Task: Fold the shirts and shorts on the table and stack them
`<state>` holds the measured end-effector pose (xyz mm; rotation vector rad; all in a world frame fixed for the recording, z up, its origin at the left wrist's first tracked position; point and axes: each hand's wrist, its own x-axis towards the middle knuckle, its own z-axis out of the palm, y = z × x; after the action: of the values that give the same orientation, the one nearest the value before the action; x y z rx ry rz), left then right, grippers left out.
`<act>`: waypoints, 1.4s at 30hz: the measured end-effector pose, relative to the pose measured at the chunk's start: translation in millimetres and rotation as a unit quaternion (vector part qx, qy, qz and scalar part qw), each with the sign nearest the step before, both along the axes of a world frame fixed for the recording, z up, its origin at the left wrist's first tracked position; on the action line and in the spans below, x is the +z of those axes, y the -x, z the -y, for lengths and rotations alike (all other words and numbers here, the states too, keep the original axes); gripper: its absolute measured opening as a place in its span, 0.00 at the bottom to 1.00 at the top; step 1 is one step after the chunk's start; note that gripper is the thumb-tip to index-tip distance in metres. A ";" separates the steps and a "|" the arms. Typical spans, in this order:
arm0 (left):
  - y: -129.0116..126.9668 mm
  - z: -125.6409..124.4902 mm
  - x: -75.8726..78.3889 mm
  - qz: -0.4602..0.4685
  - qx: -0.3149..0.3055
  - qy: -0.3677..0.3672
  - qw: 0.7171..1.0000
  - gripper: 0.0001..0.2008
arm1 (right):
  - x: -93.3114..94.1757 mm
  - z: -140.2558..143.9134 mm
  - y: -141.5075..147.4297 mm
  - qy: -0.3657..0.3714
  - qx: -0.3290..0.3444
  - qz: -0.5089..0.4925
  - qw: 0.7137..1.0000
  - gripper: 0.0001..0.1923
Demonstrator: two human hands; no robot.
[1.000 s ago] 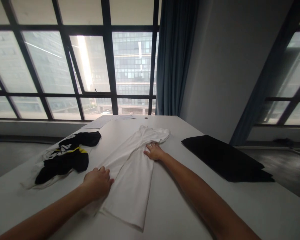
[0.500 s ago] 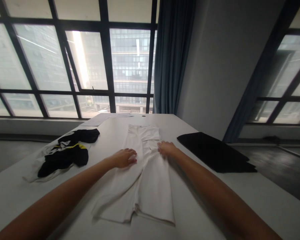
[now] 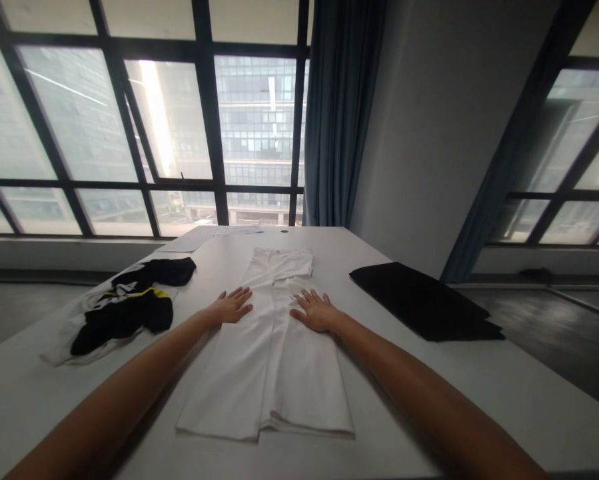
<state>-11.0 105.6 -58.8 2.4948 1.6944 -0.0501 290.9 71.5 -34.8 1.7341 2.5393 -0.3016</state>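
Note:
A white garment (image 3: pixel 272 353) lies folded lengthwise in a long flat strip down the middle of the white table (image 3: pixel 479 387). My left hand (image 3: pixel 230 305) rests palm down with fingers spread on the garment's left edge. My right hand (image 3: pixel 316 311) lies flat with fingers apart on its right half, level with the left hand. Neither hand grips anything.
A crumpled black, white and yellow garment (image 3: pixel 122 309) lies at the table's left. A folded black cloth (image 3: pixel 426 302) sits at the right. Sheets of paper (image 3: pixel 199 238) lie at the far end. Large windows and a blue curtain (image 3: pixel 336 113) stand beyond.
The white garment went from a slanted, loose lie to a straight folded strip. Both hands moved up onto it and now lie flat, side by side.

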 end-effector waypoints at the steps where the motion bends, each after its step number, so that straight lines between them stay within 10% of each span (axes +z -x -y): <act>1: -4.3 4.6 -0.8 -0.004 0.001 0.005 1.000 0.34 | 0.7 1.6 -3.8 0.005 0.003 0.004 1.000 0.41; 11: -46.8 51.3 40.4 -0.026 -0.106 -0.048 0.993 0.28 | 57.8 6.2 -38.6 0.155 0.070 0.076 0.982 0.49; 16: -49.6 -12.8 53.2 0.030 0.063 -0.077 0.995 0.22 | 73.9 -60.7 -39.2 0.076 -0.034 0.026 0.996 0.25; 19: -47.1 -67.6 47.9 0.048 0.142 -0.099 0.984 0.22 | 56.6 -109.4 -38.1 -0.062 -0.126 -0.001 0.990 0.24; 25: -44.7 -147.7 29.8 0.074 0.255 -0.077 0.961 0.30 | 14.2 -181.0 -33.4 -0.080 -0.191 -0.094 0.974 0.32; 32: -31.3 -196.6 30.2 0.127 0.278 -0.083 0.948 0.13 | 13.1 -227.1 -34.4 -0.116 -0.205 -0.143 0.961 0.19; 38: -12.8 -227.9 47.8 0.174 0.286 -0.131 0.933 0.18 | 21.3 -249.8 -29.9 -0.217 -0.172 -0.191 0.942 0.22; 42: -12.5 -225.5 45.0 0.166 0.300 -0.113 0.932 0.20 | 17.0 -238.5 -18.7 -0.158 -0.167 -0.129 0.965 0.23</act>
<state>1.5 331.0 -13.8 1.8457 2.3022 0.6163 309.6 310.1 -17.8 2.3981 2.5679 -0.1473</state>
